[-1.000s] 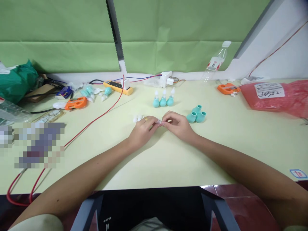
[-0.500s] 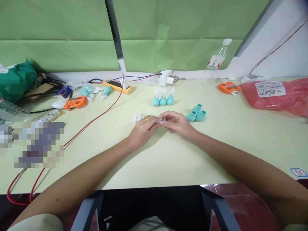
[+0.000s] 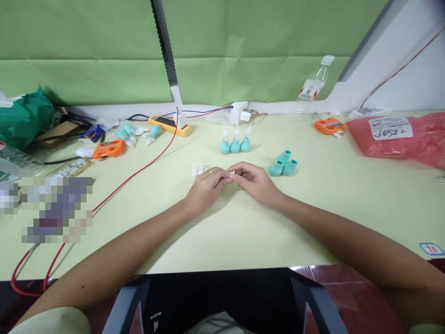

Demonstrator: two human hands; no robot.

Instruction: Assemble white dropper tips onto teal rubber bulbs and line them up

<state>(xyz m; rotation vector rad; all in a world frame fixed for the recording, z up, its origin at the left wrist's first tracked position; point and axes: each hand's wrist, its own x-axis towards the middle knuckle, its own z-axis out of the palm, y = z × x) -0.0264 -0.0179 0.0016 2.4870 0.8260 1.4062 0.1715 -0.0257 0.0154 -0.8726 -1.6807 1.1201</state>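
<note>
My left hand [image 3: 206, 188] and my right hand [image 3: 256, 183] meet fingertip to fingertip above the middle of the table. Both pinch a small whitish translucent piece [image 3: 229, 175], mostly covered by the fingers, so its exact kind is hidden. Just beyond my left hand lie several small white pieces [image 3: 199, 170], partly behind the fingers. To the right of my right hand, three teal rubber bulbs [image 3: 283, 166] stand close together with open mouths. Farther back, three teal bulbs with white nozzles [image 3: 235, 144] stand upright in a row.
A yellow multimeter [image 3: 170, 125] and a white plug-like block [image 3: 239, 112] lie along the back. A red cable [image 3: 139, 172] crosses the left side. Orange tools [image 3: 109, 149] and bags sit far left. A clear bottle [image 3: 313, 86] and red plastic package [image 3: 392, 139] are at right.
Both hands stay in nearly the same place. The right hand's fingers have shifted slightly left around the whitish piece; its grip looks a little changed.
</note>
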